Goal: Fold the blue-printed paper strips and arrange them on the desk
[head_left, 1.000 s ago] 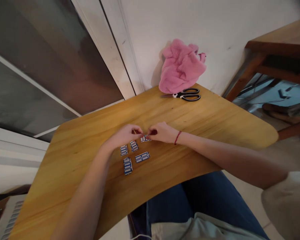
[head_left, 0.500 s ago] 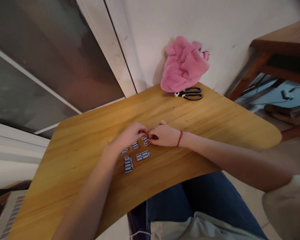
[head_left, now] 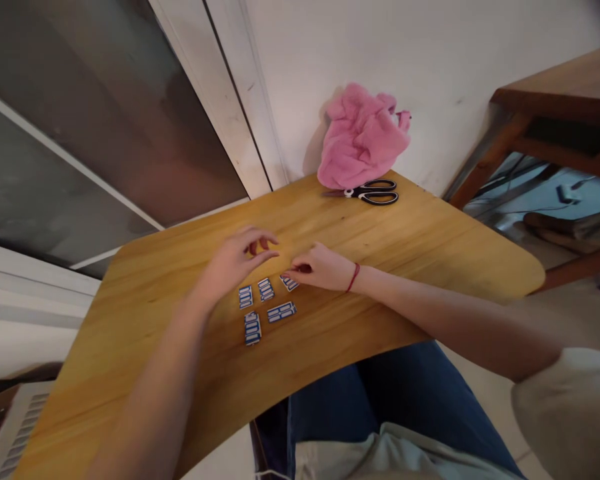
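- My left hand (head_left: 240, 259) hangs over the wooden table (head_left: 420, 247), thumb and fingers spread apart, with nothing between them.
- My right hand (head_left: 327, 268) has its fingertips at the upper edge of a blue-and-white piece (head_left: 291, 285); I can't tell whether they pinch it or just touch it.
- Left of that piece, in the same row, lie a middle piece (head_left: 266, 290) and an end piece (head_left: 245, 297), all set apart.
- Nearer me lie a slanted piece (head_left: 282, 312) and an upright piece (head_left: 253, 329).
- A red bracelet (head_left: 353, 277) circles my right wrist.
- Beyond, black-handled scissors (head_left: 380, 199) lie beside a pink cloth (head_left: 363, 140).
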Motion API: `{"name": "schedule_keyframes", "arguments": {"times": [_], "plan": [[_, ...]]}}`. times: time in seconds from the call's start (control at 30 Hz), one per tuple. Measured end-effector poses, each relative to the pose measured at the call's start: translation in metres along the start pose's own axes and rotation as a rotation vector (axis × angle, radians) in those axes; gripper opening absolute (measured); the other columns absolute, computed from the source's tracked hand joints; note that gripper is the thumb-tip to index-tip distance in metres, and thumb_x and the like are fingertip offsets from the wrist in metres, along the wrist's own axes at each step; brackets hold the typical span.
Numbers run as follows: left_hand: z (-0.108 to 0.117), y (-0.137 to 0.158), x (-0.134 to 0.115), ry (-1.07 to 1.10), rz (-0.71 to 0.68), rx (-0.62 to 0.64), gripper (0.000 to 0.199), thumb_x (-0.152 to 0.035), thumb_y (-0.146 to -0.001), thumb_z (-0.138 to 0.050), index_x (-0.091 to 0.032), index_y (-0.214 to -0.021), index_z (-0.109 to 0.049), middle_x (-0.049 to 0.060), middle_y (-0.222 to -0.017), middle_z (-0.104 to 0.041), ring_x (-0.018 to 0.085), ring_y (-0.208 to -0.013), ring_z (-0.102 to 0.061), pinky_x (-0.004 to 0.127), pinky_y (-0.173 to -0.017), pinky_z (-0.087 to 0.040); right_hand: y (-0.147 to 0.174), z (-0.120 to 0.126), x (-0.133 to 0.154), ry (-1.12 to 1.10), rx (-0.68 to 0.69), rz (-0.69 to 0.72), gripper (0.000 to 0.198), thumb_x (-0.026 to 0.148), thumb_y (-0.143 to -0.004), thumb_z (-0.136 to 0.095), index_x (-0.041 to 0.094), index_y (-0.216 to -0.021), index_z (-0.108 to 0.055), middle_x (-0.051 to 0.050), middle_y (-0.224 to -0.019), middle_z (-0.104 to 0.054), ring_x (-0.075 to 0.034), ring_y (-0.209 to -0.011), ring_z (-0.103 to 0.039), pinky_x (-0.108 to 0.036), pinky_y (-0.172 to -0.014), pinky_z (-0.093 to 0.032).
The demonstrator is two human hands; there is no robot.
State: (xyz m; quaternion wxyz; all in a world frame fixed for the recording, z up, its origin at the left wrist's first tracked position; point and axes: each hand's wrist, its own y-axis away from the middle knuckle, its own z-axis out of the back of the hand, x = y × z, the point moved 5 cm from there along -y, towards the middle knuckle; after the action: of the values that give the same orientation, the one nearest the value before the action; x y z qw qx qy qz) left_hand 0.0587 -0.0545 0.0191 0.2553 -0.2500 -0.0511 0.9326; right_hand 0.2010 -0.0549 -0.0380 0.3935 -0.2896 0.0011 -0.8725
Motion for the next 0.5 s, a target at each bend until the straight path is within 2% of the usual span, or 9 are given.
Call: {"name": "schedule_keyframes", "arguments": {"times": [0.1,0.2,0.3,0.4,0.5], "plan": [[0.011,0.034,-0.001,-0.034,0.050,0.074,0.022,-0.039,-0.080,-0.064,-0.023,-0.096,-0.063,0.000,-0.087,-0.054,0.013,-0.075,-0.050,0.025,-0.069,-0.042,0.002,-0.005,0.008,-0.043,0.009,0.084,0.030,0.043,-0.086,-0.057,0.016,-0.078,-0.066,0.003,-0.066,-0.060,-0.006,-0.058,-0.046,-0.027,-0.073,-0.023],[0.000,0.077,0.004,-0.081,0.055,0.159,0.022,-0.040,-0.080,-0.064,-0.025,-0.096,-0.062,0.001,-0.097,-0.056,0.017,-0.092,-0.051,0.030,-0.081,-0.043,0.006,-0.017,0.020,-0.027,0.094,0.180,0.032,0.048,-0.082,-0.060,0.017,-0.087,-0.066,0.000,-0.078,-0.066,-0.010,-0.069,-0.053,-0.029,-0.075,-0.022],[-0.010,0.109,0.013,-0.124,0.053,0.124,0.025,-0.040,-0.078,-0.066,-0.027,-0.099,-0.060,0.002,-0.103,-0.055,0.021,-0.103,-0.048,0.035,-0.090,-0.040,0.009,-0.027,0.029,0.019,0.151,0.249,0.039,0.051,-0.080,-0.061,0.016,-0.097,-0.063,-0.005,-0.096,-0.068,-0.015,-0.085,-0.058,-0.030,-0.076,-0.022],[-0.017,0.120,0.022,-0.125,0.113,0.120,0.033,-0.040,-0.075,-0.069,-0.028,-0.104,-0.058,0.003,-0.108,-0.052,0.023,-0.108,-0.045,0.039,-0.095,-0.039,0.011,-0.033,0.033,0.059,0.172,0.269,0.043,0.051,-0.080,-0.061,0.015,-0.102,-0.061,-0.008,-0.107,-0.066,-0.019,-0.095,-0.058,-0.031,-0.078,-0.023],[-0.020,0.121,0.027,-0.077,0.183,0.161,0.041,-0.038,-0.071,-0.072,-0.028,-0.107,-0.055,0.003,-0.111,-0.047,0.024,-0.111,-0.043,0.042,-0.098,-0.037,0.010,-0.035,0.033,0.068,0.202,0.248,0.037,0.048,-0.082,-0.060,0.016,-0.100,-0.062,-0.006,-0.105,-0.066,-0.018,-0.094,-0.058,-0.032,-0.079,-0.023]]}}
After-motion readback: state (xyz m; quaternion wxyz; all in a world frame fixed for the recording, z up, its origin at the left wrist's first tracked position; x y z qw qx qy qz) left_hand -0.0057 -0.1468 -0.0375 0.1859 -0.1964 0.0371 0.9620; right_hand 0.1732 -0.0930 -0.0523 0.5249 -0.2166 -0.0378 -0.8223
